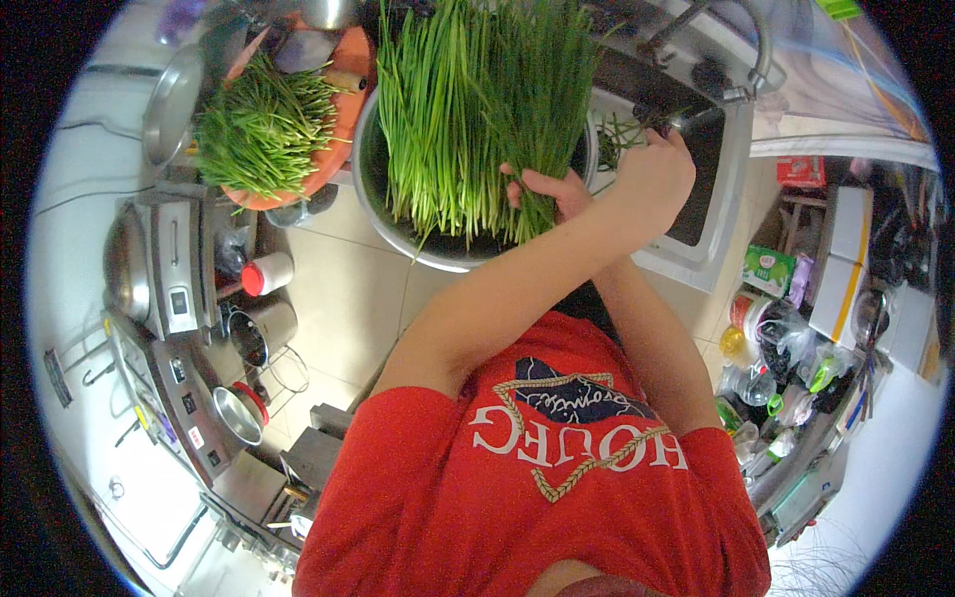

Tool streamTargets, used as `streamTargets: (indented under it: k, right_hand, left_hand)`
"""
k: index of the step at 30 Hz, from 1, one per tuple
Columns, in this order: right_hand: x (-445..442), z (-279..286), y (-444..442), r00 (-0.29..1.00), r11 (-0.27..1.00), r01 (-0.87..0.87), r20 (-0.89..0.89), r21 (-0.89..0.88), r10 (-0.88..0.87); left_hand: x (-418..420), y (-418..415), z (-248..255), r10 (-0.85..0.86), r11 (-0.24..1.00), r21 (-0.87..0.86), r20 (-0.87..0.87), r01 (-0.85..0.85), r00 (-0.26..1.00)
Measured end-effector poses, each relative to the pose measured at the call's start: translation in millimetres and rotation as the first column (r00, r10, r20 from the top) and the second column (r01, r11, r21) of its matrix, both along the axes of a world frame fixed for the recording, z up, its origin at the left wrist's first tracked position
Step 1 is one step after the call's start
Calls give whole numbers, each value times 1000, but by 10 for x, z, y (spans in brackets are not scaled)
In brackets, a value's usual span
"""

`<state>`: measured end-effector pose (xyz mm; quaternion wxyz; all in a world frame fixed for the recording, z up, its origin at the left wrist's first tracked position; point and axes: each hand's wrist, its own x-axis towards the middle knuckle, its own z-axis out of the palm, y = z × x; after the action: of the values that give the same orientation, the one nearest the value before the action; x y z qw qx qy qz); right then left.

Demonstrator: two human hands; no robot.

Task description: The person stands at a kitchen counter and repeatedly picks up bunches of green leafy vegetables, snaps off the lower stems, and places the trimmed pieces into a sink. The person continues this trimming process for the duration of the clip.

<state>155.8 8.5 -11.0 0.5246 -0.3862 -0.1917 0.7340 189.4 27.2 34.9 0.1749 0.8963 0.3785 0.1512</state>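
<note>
A large metal basin [365, 168] in front of me holds a tall mass of green garlic chives [440, 127], their pale cut ends towards me. My right hand [559, 192] grips a darker bunch of chives [541, 119] at the basin's right side, near the stem ends. Crossing over my right forearm, my left arm reaches to the right. My left hand [656, 164] is above the sink [727, 186], fingertips bent downwards beside dark scraps; what it holds, if anything, is hidden. Loose chive trimmings [619, 138] lie on the sink's pale ledge between basin and hand.
An orange tray [351, 56] at the left bears another chive pile [268, 130]. A curved faucet [761, 52] rises behind the sink. Pots [265, 328] and a red-lidded jar [268, 274] stand at the left; bottles, bags and boxes [839, 276] line the right.
</note>
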Motion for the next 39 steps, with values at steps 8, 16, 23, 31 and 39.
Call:
streamTargets:
  k: [8, 16, 23, 31, 39]
  right_hand:
    - [142, -89, -69, 945, 985, -16, -325, -170, -41]
    - [194, 22, 23, 944, 997, -18, -329, -68, -5]
    - [273, 145, 39, 981, 995, 68, -177, -67, -79]
    - [164, 121, 56, 986, 987, 156, 61, -45, -153]
    - [181, 60, 58, 980, 980, 187, 85, -63, -181]
  left_hand:
    - [-1072, -267, 249, 50, 980, -192, 450, 42, 892]
    - [-2108, -188, -49, 596, 794, -377, 331, -477, 731]
    - [-2580, 220, -666, 664, 746, 16, 60, -666, 746]
    - [-1840, -95, -402, 497, 863, -99, -4, -495, 868]
    - [-1595, -288, -525, 230, 970, 54, 81, -235, 970]
